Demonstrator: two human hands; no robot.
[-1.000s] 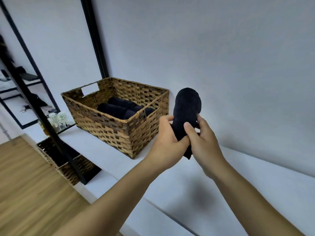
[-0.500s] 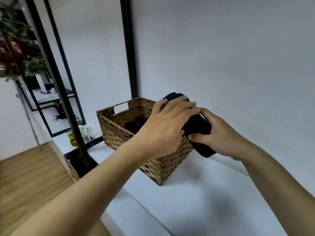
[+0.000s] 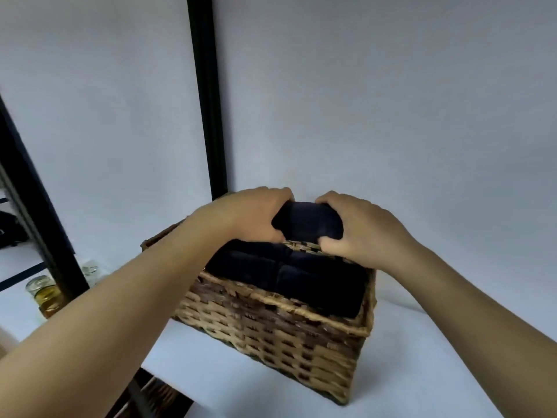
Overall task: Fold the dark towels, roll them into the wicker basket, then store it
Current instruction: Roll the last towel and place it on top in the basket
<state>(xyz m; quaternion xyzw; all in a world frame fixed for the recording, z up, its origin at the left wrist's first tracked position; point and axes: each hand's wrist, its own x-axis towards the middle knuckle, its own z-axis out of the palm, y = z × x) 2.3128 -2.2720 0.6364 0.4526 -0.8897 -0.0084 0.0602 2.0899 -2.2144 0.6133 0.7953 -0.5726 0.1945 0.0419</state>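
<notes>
Over the far rim of the wicker basket (image 3: 271, 333), a rolled dark towel (image 3: 307, 220) is held between both hands, lying crosswise with its long side toward the camera. The left hand (image 3: 250, 215) grips the roll's left end, fingers (image 3: 272, 193) curled over the top and the thumb tucked under the near edge; the right hand (image 3: 361, 230) grips the right end the same way, its fingers wrapped over the top and its thumb (image 3: 330, 244) pressed against the lower front of the roll. The roll sits just above the back edge of the basket (whether it touches the weave there cannot be told, since the hands cover that spot). Inside the basket lie more rolled towels (image 3: 286, 273), dark like the first, packed side by side and reaching nearly up to the rim. The basket stands on a white shelf (image 3: 211, 381), close to the pale wall (image 3: 376, 101) behind it, with its near right corner turned toward the camera. A black upright post (image 3: 208, 95) rises behind the basket's left end, and a second black post (image 3: 36, 218) slants across the left edge of the view. Beside that second post, low at the left, stands a small glass jar (image 3: 45, 294) with yellowish contents, well apart from the basket.
</notes>
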